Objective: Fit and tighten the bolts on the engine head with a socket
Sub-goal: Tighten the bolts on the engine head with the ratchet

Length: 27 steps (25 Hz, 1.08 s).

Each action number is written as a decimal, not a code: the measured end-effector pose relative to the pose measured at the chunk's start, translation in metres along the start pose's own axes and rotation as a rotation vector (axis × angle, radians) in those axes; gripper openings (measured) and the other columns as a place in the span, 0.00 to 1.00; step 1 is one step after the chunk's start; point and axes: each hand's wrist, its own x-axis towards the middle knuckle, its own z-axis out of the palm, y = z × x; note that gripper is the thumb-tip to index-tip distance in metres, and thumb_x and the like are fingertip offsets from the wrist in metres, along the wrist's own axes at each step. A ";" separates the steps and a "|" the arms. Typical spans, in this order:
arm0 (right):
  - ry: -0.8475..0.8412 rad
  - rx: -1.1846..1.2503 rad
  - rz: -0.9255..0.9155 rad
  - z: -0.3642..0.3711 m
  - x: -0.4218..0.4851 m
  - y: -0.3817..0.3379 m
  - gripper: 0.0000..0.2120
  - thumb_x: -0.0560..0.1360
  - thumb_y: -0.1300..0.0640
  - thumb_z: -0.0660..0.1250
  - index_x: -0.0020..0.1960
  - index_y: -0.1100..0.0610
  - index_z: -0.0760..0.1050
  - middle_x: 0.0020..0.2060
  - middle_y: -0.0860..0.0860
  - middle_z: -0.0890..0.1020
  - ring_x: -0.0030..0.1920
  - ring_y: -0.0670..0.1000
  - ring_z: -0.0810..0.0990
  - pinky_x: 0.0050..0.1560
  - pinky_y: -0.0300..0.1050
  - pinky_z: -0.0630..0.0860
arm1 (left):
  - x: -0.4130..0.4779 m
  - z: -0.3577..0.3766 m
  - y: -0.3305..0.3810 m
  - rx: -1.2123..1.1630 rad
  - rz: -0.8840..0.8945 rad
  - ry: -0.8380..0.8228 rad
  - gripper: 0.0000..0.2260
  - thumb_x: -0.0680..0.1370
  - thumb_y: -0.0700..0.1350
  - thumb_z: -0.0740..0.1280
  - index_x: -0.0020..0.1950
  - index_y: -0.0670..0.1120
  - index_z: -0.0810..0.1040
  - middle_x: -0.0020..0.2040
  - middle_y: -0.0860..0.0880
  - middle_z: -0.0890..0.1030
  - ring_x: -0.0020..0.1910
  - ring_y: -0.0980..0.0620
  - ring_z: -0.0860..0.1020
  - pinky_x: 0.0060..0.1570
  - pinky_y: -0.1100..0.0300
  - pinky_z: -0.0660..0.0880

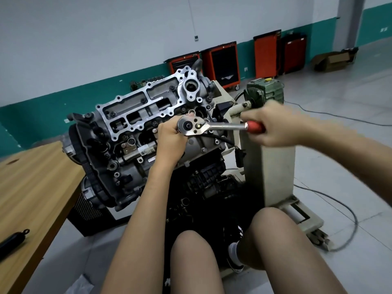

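Observation:
The engine head [135, 111] is a bare aluminium casting on top of a dark engine, tilted on a stand in the middle of the view. A chrome ratchet wrench [203, 126] with a red handle lies over the head's right end. My left hand [170, 141] grips below the ratchet's round head, where the socket is hidden under it. My right hand [273, 124] grips the red handle, out to the right. Several bolts [112, 113] sit in the head's frame.
A wooden table [31, 187] stands at the left with a black cylinder [12, 240] on it. The beige engine stand [269, 166] with a green gearbox [265, 90] is at the right. Cables trail over the floor. Red tool cabinets [224, 60] line the back wall. My knees are below.

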 end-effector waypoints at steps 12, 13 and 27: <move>0.317 1.157 0.423 0.146 -0.034 -0.156 0.08 0.64 0.58 0.63 0.33 0.53 0.62 0.24 0.47 0.64 0.25 0.47 0.61 0.25 0.44 0.62 | -0.004 0.002 -0.001 -0.003 -0.034 0.036 0.13 0.79 0.45 0.65 0.34 0.52 0.73 0.20 0.61 0.66 0.23 0.62 0.63 0.30 0.71 0.61; 0.287 1.067 0.412 0.138 -0.037 -0.141 0.09 0.65 0.59 0.64 0.33 0.52 0.63 0.24 0.47 0.64 0.25 0.46 0.61 0.25 0.43 0.62 | -0.003 0.002 -0.002 0.008 -0.033 0.018 0.17 0.79 0.46 0.64 0.30 0.52 0.72 0.20 0.61 0.65 0.24 0.61 0.62 0.30 0.68 0.61; 0.244 0.704 0.271 0.103 -0.047 -0.085 0.13 0.67 0.62 0.68 0.32 0.51 0.66 0.22 0.45 0.67 0.24 0.45 0.64 0.28 0.41 0.63 | -0.004 0.006 0.001 -0.028 -0.046 0.068 0.22 0.79 0.46 0.64 0.25 0.55 0.70 0.21 0.60 0.67 0.24 0.60 0.62 0.29 0.68 0.60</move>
